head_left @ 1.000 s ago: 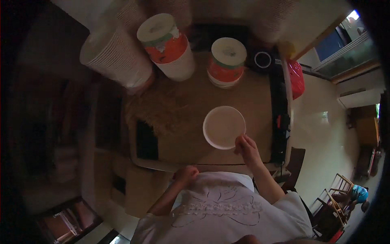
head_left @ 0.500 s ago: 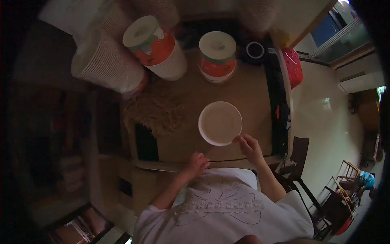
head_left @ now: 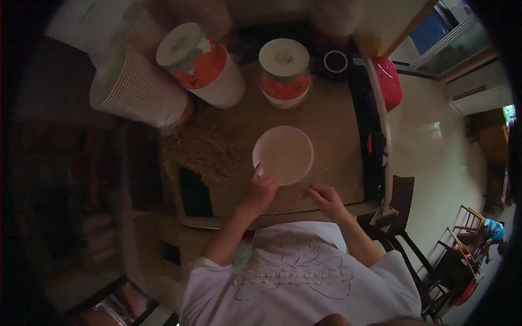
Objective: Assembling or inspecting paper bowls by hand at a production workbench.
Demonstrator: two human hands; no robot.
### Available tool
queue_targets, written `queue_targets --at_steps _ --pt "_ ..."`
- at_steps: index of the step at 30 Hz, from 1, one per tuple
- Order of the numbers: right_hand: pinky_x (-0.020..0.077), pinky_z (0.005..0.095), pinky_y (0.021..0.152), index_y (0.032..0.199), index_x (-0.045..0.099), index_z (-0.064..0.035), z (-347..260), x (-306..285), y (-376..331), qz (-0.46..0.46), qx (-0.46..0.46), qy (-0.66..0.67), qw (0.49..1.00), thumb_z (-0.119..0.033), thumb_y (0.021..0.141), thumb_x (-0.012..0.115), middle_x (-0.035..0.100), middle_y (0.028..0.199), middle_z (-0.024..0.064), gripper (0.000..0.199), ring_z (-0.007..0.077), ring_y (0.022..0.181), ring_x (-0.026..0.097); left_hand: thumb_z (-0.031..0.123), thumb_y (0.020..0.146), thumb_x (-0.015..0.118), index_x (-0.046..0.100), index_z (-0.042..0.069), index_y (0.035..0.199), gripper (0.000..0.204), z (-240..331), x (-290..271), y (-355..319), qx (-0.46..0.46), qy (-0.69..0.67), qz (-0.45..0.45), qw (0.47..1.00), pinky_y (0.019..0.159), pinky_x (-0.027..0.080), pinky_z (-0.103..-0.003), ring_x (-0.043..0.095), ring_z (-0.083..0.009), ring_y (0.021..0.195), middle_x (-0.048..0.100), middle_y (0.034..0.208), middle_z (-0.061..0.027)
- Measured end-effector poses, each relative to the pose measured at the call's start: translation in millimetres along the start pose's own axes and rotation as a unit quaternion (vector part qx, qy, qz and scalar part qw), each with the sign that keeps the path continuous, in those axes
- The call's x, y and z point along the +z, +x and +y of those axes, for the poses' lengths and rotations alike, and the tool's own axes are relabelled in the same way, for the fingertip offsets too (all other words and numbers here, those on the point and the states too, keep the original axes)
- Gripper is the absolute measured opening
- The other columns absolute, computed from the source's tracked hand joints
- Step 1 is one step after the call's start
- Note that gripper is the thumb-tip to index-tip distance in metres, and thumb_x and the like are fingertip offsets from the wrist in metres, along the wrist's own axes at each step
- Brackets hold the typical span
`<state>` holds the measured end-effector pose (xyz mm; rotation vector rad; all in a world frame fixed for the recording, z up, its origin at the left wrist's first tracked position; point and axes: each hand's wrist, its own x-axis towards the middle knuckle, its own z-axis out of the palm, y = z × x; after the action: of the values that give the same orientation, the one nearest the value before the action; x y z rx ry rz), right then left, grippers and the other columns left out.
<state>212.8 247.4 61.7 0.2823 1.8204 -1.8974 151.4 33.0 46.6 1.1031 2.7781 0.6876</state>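
Observation:
A white paper bowl (head_left: pixel 284 155) stands on the brown tabletop in front of me, its round mouth turned up toward me. My left hand (head_left: pixel 262 190) has hold of its near left rim, one finger reaching over the edge. Close to the near right side of the bowl, my right hand (head_left: pixel 324 200) is closed in a pinch. A thin brownish strand (head_left: pixel 300 191) seems to stick out from its fingertips; the dim light blurs the detail. Left of the bowl lies a loose heap of brown strands (head_left: pixel 204 146).
Behind stand a stack of bowls with an orange and green label (head_left: pixel 285 73), a taller labelled stack (head_left: pixel 204 65) and a wrapped white stack (head_left: pixel 138 87). A dark round object (head_left: pixel 335 62) sits at the back right. Beyond the table edge is a red container (head_left: pixel 387 84).
My left hand has come up from the table edge and taken the bowl's rim. The bowl has shifted slightly left and away. My right hand has left the rim, moving slightly left.

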Motion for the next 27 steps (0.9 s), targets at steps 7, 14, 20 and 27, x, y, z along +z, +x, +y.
queue_targets --at_steps 7,14,20,27 --pt "0.0407 0.0272 0.077 0.092 0.056 0.0014 11 25 23 0.001 -0.153 0.013 0.988 -0.011 0.086 0.049 0.047 0.097 0.0070 0.016 0.0156 0.091 0.048 0.009 0.079 0.055 0.056 0.002 0.095 0.017 33 -6 -8 -0.255 -0.282 0.081 0.921 0.059 0.046 -0.032 0.060 -0.0279 0.069 0.058 0.075 -0.0161" --pt "0.0405 0.0294 0.079 0.086 0.058 0.0005 15 27 28 -0.007 -0.211 -0.096 0.973 -0.010 0.083 0.050 0.045 0.097 0.0093 0.014 0.0195 0.091 0.048 0.004 0.080 0.055 0.055 -0.002 0.103 0.024 47 -16 -4 -0.301 -0.337 0.038 0.891 0.069 0.047 -0.028 0.060 -0.0180 0.081 0.061 0.091 -0.0141" --pt "0.0403 0.0305 0.077 0.085 0.059 -0.0003 6 32 26 0.019 -0.202 -0.106 0.973 -0.011 0.080 0.052 0.047 0.094 0.0113 0.014 0.0216 0.089 0.048 0.002 0.079 0.054 0.054 -0.002 0.104 0.025 44 -3 -8 -0.269 -0.331 0.080 0.901 0.069 0.047 -0.028 0.060 -0.0171 0.080 0.061 0.088 -0.0130" --pt "0.0420 0.0335 0.080 0.089 0.061 -0.0029 3 26 29 0.023 -0.182 -0.097 0.978 -0.013 0.079 0.055 0.047 0.098 0.0135 0.016 0.0258 0.091 0.048 0.001 0.078 0.053 0.053 0.000 0.103 0.025 45 -1 1 -0.254 -0.318 0.082 0.910 0.067 0.047 -0.031 0.060 -0.0237 0.079 0.059 0.088 -0.0149"
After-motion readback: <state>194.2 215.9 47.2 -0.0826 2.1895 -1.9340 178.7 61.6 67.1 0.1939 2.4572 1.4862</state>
